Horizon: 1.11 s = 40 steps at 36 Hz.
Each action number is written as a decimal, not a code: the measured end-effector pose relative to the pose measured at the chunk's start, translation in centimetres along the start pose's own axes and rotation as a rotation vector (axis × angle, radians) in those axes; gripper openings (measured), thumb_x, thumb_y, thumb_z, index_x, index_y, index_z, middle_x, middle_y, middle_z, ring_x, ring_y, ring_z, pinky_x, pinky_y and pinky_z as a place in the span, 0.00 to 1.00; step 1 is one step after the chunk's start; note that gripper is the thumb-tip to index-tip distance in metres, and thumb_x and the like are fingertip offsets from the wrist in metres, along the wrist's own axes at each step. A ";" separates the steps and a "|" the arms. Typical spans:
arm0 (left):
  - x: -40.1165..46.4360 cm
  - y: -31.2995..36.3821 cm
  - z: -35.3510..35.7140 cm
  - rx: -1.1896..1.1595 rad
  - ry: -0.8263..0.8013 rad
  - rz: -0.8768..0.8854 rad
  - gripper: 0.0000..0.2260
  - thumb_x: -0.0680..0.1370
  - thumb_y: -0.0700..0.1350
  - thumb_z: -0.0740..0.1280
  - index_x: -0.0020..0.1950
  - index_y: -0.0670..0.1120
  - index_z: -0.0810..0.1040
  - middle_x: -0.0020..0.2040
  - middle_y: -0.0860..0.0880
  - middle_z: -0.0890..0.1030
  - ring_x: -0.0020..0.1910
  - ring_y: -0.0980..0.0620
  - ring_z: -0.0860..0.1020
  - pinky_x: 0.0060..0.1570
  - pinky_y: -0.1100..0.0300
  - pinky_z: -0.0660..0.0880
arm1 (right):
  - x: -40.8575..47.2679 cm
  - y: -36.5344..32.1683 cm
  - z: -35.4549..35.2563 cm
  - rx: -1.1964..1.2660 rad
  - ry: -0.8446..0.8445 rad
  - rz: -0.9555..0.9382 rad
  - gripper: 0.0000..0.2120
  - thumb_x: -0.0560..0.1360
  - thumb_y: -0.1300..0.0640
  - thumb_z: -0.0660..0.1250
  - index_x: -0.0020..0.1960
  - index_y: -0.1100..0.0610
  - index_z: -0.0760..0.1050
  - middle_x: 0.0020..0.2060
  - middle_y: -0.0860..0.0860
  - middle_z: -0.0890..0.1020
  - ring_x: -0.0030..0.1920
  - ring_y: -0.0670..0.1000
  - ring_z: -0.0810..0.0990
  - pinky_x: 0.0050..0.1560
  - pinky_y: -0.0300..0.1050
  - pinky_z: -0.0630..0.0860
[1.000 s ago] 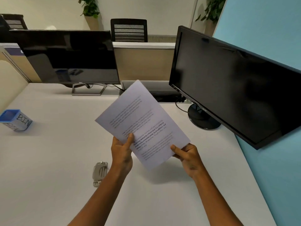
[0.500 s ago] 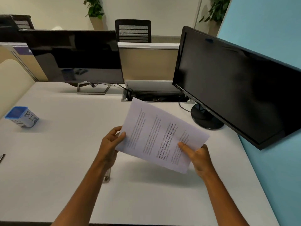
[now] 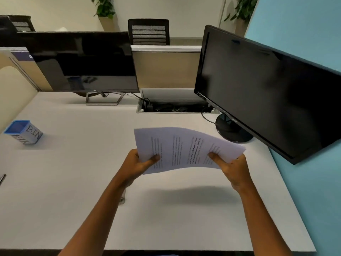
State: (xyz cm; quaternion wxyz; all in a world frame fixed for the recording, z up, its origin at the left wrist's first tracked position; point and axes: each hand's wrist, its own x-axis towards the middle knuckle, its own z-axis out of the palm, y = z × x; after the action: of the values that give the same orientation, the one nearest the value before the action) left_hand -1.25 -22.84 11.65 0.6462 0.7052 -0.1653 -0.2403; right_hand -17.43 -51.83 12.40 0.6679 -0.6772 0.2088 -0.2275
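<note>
A printed sheet of paper (image 3: 184, 148) hangs in the air above the white desk (image 3: 73, 209), turned sideways so its text lines run away from me, and it bows upward in the middle. My left hand (image 3: 137, 164) pinches its left edge, thumb on top. My right hand (image 3: 233, 169) pinches its right edge the same way. A small metal stapler (image 3: 122, 197) lies on the desk, mostly hidden under my left forearm.
A blue-rimmed box marked BIN (image 3: 24, 132) stands at the desk's left. Two dark monitors stand behind, one at the back left (image 3: 83, 61) and one at the right (image 3: 267, 89). An open cable tray (image 3: 175, 107) sits between them. A pen tip (image 3: 2, 179) shows at the left edge.
The sheet has turned from upright and tilted to lying sideways and lower over the desk. My left hand shifted from its bottom edge to its left edge; the right hand stayed on it.
</note>
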 end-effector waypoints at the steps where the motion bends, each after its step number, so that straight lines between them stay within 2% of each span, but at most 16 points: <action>1: -0.1 -0.5 0.3 -0.010 0.023 0.006 0.13 0.74 0.51 0.77 0.58 0.58 0.85 0.55 0.53 0.88 0.53 0.50 0.87 0.47 0.57 0.85 | -0.2 0.4 0.1 0.012 0.017 0.010 0.19 0.68 0.51 0.81 0.52 0.30 0.82 0.47 0.38 0.88 0.51 0.43 0.88 0.43 0.36 0.84; 4: -0.4 -2.6 1.3 0.012 0.106 -0.001 0.08 0.76 0.49 0.78 0.53 0.59 0.86 0.53 0.56 0.88 0.51 0.54 0.86 0.46 0.61 0.84 | -0.7 2.6 0.4 0.001 0.052 0.065 0.17 0.71 0.56 0.82 0.57 0.47 0.84 0.50 0.43 0.90 0.51 0.46 0.89 0.47 0.37 0.84; 5: -0.5 -3.4 1.6 0.030 0.127 -0.012 0.08 0.76 0.48 0.77 0.53 0.58 0.85 0.52 0.57 0.88 0.51 0.56 0.86 0.46 0.62 0.83 | -0.9 3.5 0.6 -0.017 0.054 0.096 0.16 0.71 0.58 0.82 0.56 0.49 0.84 0.49 0.44 0.90 0.51 0.47 0.89 0.47 0.37 0.84; 9: -1.2 -5.9 2.7 0.099 0.153 -0.038 0.10 0.77 0.43 0.76 0.53 0.58 0.83 0.47 0.65 0.87 0.47 0.65 0.85 0.44 0.68 0.79 | -1.3 5.9 1.0 -0.115 0.060 0.194 0.11 0.72 0.58 0.82 0.51 0.49 0.85 0.46 0.44 0.90 0.49 0.47 0.89 0.44 0.39 0.85; 12: -1.3 -6.2 2.8 0.101 0.168 -0.033 0.11 0.77 0.43 0.76 0.53 0.59 0.83 0.48 0.64 0.87 0.48 0.64 0.85 0.43 0.69 0.79 | -1.2 6.3 1.0 -0.121 0.077 0.220 0.11 0.71 0.57 0.83 0.51 0.50 0.85 0.45 0.43 0.90 0.46 0.46 0.89 0.41 0.36 0.83; 18: -1.0 -5.4 2.5 0.090 0.221 0.014 0.11 0.78 0.43 0.76 0.53 0.59 0.83 0.49 0.63 0.87 0.48 0.63 0.85 0.42 0.69 0.80 | -0.8 5.3 0.8 -0.092 0.067 0.198 0.13 0.71 0.55 0.82 0.54 0.49 0.84 0.47 0.42 0.90 0.47 0.44 0.89 0.42 0.36 0.84; 27: -1.3 -6.1 2.7 0.063 0.204 -0.060 0.09 0.78 0.45 0.75 0.54 0.59 0.83 0.47 0.62 0.87 0.47 0.61 0.85 0.40 0.66 0.81 | -0.7 7.4 0.6 -0.126 0.011 0.272 0.14 0.72 0.56 0.83 0.54 0.49 0.83 0.45 0.45 0.90 0.47 0.46 0.89 0.41 0.37 0.84; 31: -1.0 -5.8 2.0 0.063 0.196 -0.065 0.05 0.78 0.48 0.74 0.53 0.56 0.85 0.49 0.56 0.88 0.47 0.53 0.87 0.42 0.56 0.84 | -0.3 7.5 -0.5 -0.124 -0.034 0.271 0.10 0.72 0.55 0.82 0.51 0.48 0.86 0.46 0.44 0.90 0.47 0.46 0.90 0.42 0.36 0.84; 34: -0.7 -5.5 1.1 0.020 0.199 -0.067 0.07 0.78 0.49 0.75 0.54 0.49 0.86 0.52 0.49 0.88 0.49 0.46 0.87 0.47 0.48 0.84 | 0.1 7.2 -1.7 -0.092 -0.100 0.261 0.08 0.72 0.53 0.81 0.51 0.46 0.89 0.50 0.48 0.91 0.51 0.51 0.90 0.49 0.40 0.86; 37: -0.7 -5.1 0.4 -0.107 0.241 -0.074 0.08 0.76 0.50 0.76 0.53 0.49 0.86 0.52 0.46 0.88 0.49 0.45 0.87 0.47 0.50 0.85 | 0.4 6.9 -2.5 0.019 -0.147 0.266 0.18 0.70 0.47 0.82 0.57 0.51 0.88 0.54 0.55 0.90 0.56 0.59 0.89 0.55 0.50 0.86; 40: -0.8 -5.0 0.5 -0.296 0.270 -0.054 0.14 0.77 0.47 0.75 0.60 0.44 0.82 0.56 0.43 0.86 0.54 0.41 0.86 0.50 0.50 0.85 | 0.6 7.0 -2.3 0.224 -0.175 0.300 0.26 0.70 0.47 0.83 0.62 0.60 0.85 0.57 0.66 0.86 0.59 0.68 0.86 0.60 0.61 0.84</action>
State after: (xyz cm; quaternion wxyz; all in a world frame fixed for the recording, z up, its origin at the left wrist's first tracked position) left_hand -2.60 -22.29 6.76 0.7525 0.6325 -0.0211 -0.1822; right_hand -18.13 -54.22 5.40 0.7809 -0.5774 0.2218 -0.0876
